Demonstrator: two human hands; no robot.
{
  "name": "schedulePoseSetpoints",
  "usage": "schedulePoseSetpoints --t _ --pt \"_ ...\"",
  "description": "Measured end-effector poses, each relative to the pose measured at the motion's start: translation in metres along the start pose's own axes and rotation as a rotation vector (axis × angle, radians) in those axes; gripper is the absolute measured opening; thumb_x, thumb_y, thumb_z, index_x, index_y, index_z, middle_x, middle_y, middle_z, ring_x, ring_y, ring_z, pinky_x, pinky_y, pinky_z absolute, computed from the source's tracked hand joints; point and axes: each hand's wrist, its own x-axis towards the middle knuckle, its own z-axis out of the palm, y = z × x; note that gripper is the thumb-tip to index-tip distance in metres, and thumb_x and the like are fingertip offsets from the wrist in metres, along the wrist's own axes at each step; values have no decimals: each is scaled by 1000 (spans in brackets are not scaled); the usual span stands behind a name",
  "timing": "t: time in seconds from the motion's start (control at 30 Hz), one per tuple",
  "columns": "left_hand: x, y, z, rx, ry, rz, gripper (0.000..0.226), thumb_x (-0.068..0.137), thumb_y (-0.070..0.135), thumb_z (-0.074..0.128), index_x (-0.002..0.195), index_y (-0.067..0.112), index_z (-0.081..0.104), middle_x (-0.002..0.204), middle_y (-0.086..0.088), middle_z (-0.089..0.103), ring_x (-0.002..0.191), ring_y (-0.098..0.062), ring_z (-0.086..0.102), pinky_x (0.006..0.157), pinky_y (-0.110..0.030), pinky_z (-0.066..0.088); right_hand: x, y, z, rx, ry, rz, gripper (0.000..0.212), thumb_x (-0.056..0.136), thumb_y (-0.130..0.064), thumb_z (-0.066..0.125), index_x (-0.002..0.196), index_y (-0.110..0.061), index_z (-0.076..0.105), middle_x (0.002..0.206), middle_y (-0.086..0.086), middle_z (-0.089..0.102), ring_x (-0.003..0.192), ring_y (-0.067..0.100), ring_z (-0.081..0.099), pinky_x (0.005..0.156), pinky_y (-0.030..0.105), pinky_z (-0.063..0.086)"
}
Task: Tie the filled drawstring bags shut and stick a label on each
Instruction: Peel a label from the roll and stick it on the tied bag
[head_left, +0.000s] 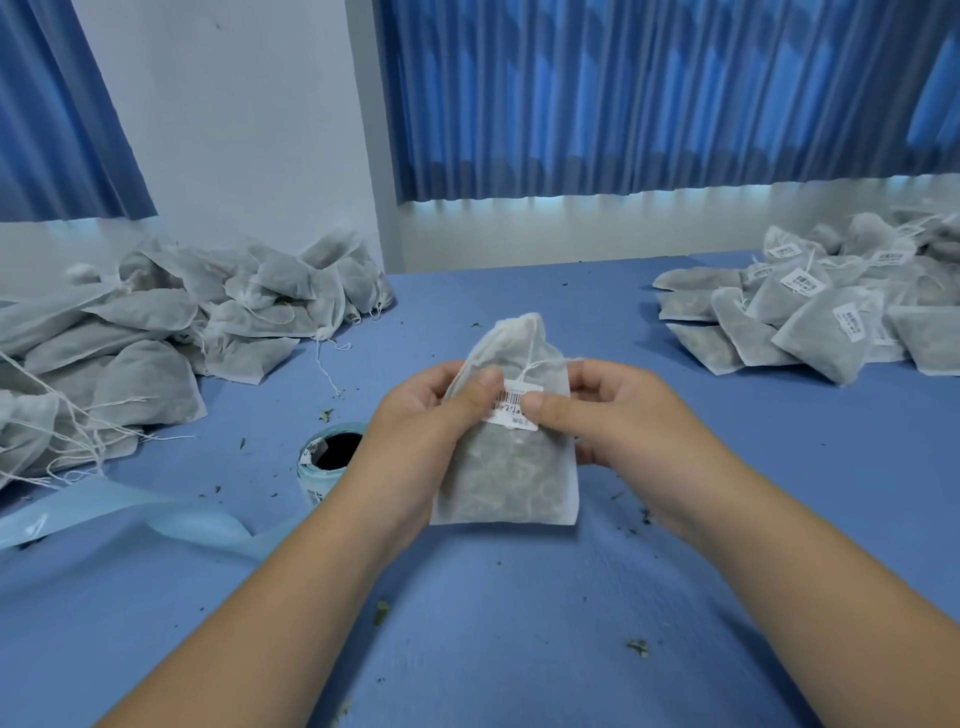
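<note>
- The left hand (431, 415) and the right hand (602, 410) are each curling round one side of the white non-woven drawstring bag (511, 467) of green dried leaves. They are holding it up over the middle of the blue cloth-covered surface (519, 623).
- Both thumbs are pressing on the white barcode label (511, 410), just below the gathered neck.
- The label seems to be getting smoothed down. The thumbs are best sweeping from its middle toward 3 and 9 o'clock, with the fingers backing the soft fabric from behind.
- The thin white drawstring (530, 358) is trailing down to the label's 12 o'clock edge and is worth keeping out from under the corners.
- Bare cloth is lying open at 12 and 6 o'clock.
- The heap of unlabelled pale bags (156, 332) is crowding 9 to 10 o'clock.
- The pile of labelled bags (810, 312) at 2 o'clock looks like the drop spot.
- The pale blue label roll (327, 452) is sitting near the left wrist at 8 o'clock.
</note>
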Motion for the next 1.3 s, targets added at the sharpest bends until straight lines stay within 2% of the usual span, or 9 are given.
schedulePoseSetpoints --t 0.13,0.23,0.33,0.43,0.73,0.93,1.07,1.2,1.3 --pt "-3 -4 6 150 -4 -43 53 75 54 65 91 3 73 97 -18 75 98 -38 69 93 -52 51 0 1 0 19 13 29 18 86 -19 69 92 -2 71 93 14 74 81 26 71 79 40 57" --pt "-4 -4 8 159 -41 -26 52 75 54 65 91 5 73 96 -17 75 92 -34 71 87 -48 54 2 2 1 49 7 84 20 87 -19 67 88 1 70 94 19 73 80 27 70 84 47 55" --pt "-4 -3 9 138 -38 -1 36 74 51 65 79 18 76 86 -11 76 77 -23 72 69 -34 57 2 3 2 33 -59 56 23 90 -24 64 89 -3 71 94 13 75 87 26 72 84 42 56" --pt "-5 -2 8 131 -13 2 31 72 51 64 75 23 77 79 -8 75 72 -20 72 60 -29 58 1 4 3 7 -153 -2 30 84 -40 69 92 -11 73 92 5 76 85 18 73 70 28 57" --pt "-2 -7 7 35 -60 -70 39 76 54 62 84 19 78 89 -12 76 81 -24 73 67 -34 59 3 7 -4 69 -246 -56 15 89 -12 66 103 -7 70 100 8 75 93 21 72 76 28 58" --pt "-4 -8 12 44 -108 -80 44 80 40 64 106 6 70 104 -15 74 99 -30 71 88 -39 56 7 7 -8 68 -67 -2 23 94 -25 61 100 -5 71 96 14 75 89 27 72 81 39 56" --pt "-6 -5 9 -51 -48 -64 41 81 38 64 107 6 70 104 -15 74 98 -30 72 84 -38 59 10 9 -6 46 -67 33 35 93 -34 61 106 -2 67 105 17 72 99 31 69 90 45 53" --pt "-1 -6 8 -42 124 -51 38 91 42 56 104 9 70 99 -12 76 94 -29 72 84 -41 57 7 7 -12 9 -304 74 32 91 -26 66 116 -8 58 92 10 73 74 25 69 60 30 55" --pt "2 -7 11 7 136 -86 44 99 44 45 109 8 69 104 -12 75 101 -29 71 97 -48 51 8 8 -17 22 -302 94 24 91 -10 65 112 -2 55 84 10 72 66 24 68 52 25 52"
